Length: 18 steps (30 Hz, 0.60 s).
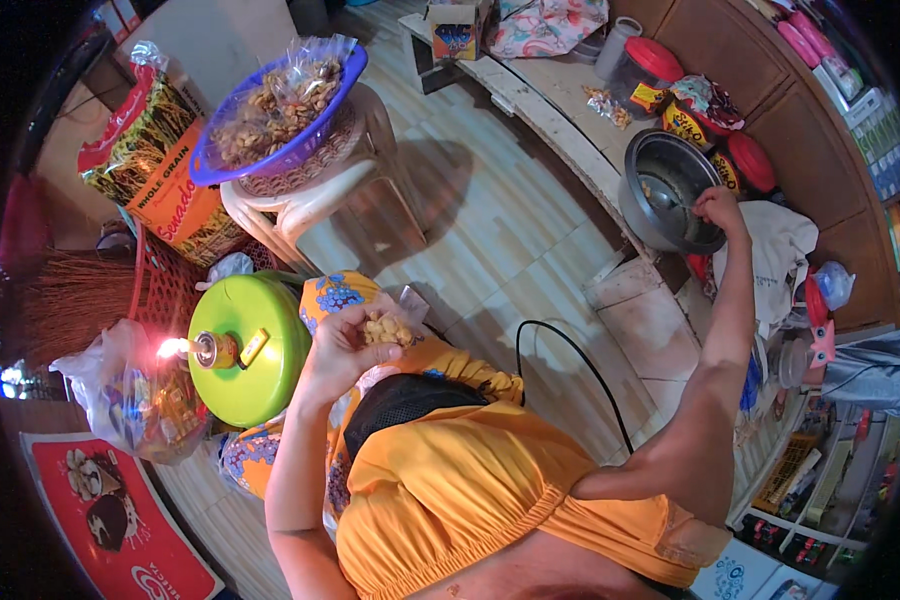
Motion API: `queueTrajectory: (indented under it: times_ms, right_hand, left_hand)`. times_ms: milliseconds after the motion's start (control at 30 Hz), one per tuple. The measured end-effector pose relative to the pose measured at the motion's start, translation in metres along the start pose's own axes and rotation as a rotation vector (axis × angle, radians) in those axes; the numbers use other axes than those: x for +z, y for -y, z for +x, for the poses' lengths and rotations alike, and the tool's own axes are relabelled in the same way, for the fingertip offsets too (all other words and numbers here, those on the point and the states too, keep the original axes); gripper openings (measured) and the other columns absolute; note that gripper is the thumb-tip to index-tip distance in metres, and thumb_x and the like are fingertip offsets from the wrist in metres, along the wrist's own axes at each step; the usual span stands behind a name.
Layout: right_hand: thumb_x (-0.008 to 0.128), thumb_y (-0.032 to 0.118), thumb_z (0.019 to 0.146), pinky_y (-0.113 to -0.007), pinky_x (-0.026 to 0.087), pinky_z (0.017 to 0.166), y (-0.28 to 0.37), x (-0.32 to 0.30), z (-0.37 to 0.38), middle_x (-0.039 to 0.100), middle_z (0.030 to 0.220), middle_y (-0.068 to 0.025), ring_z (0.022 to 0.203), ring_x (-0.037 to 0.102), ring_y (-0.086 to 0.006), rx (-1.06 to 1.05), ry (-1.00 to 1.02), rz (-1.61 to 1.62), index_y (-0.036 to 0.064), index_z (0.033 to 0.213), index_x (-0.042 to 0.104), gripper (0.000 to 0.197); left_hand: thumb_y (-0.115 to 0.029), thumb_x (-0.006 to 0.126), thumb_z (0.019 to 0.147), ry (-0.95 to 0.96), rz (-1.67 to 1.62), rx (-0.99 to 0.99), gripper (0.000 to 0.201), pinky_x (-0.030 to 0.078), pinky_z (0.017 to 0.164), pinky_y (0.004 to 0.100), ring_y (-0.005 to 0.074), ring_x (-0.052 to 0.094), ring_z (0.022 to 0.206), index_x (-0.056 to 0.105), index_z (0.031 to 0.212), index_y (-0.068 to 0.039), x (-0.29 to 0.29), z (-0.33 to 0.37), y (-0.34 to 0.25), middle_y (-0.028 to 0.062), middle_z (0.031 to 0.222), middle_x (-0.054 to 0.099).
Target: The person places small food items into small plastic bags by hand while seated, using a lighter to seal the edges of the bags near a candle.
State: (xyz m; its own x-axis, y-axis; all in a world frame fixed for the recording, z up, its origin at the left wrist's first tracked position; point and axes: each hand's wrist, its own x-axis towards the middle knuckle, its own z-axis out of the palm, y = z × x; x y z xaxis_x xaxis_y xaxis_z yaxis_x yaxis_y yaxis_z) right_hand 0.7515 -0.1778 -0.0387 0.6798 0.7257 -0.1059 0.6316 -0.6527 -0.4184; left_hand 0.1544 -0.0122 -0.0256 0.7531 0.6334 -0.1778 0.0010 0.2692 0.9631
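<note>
Orange top | left fingers curled round snack bag | right fingers bent over basin, hold unclear | basket: filled bags

Bench with metal pot, white chair with purple basket

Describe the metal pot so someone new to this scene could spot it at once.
Find the brown panels at the upper right, then the worn ledge running along them. On that ledge, with the person's right hand at its right side, sits a round grey pot. Unlike the red-lidded jars beside it, it is wide, lidless and dark inside.
</note>
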Motion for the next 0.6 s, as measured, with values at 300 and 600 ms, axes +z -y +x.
queueTrajectory:
  times_ms: [300,600]
  right_hand:
    - [0.060,0.003,0.063,-0.029,0.043,0.048,0.005,0.003,-0.006,0.058,0.057,-0.0086,0.050,0.056,-0.0173,-0.040,-0.053,0.036,0.0013,0.069,0.061,0.006]
    - [0.054,0.004,0.062,-0.037,0.047,0.059,0.014,0.038,0.017,0.060,0.068,-0.0162,0.067,0.061,-0.0271,-0.170,-0.064,-0.374,0.0054,0.077,0.065,0.019]
  left_hand:
    - [0.006,0.066,0.069,0.009,0.023,0.013,0.045,0.046,0.080,0.0253,0.0127,0.056,0.087,0.050,0.111,0.004,0.003,0.006,0.003,0.0065,0.098,0.058]
    - [0.006,0.064,0.070,0.027,0.034,-0.002,0.041,0.046,0.080,0.0252,0.0131,0.057,0.087,0.051,0.109,0.004,0.006,0.006,-0.001,0.0068,0.096,0.059]
